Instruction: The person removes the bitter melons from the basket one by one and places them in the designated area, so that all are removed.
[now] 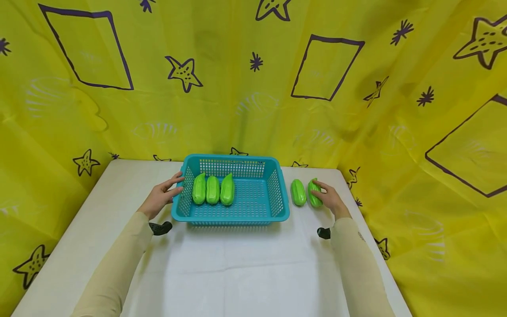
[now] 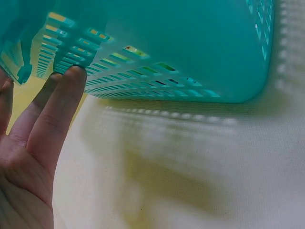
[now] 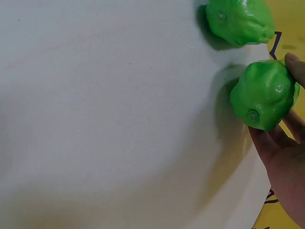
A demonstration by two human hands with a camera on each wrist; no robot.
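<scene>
A turquoise plastic basket (image 1: 231, 219) stands on the table with three glossy green ridged gourds in its left part, one of them a middle gourd (image 1: 212, 190). At its left wall is my left hand (image 1: 160, 197), and in the left wrist view its fairly straight fingertips (image 2: 75, 74) touch the slotted side. To the right of the basket, my right hand (image 1: 330, 199) holds a green gourd (image 3: 264, 95) between thumb and fingers, low over the tabletop. Another gourd (image 1: 298, 192) lies between that one and the basket.
A white cloth-covered table (image 1: 237, 273) carries everything. Yellow curtains (image 1: 222, 119) with dark star and frame drawings hang behind it and along both sides. Dark pieces (image 1: 160, 228) of wrist gear show beside both beige sleeves (image 1: 119, 264).
</scene>
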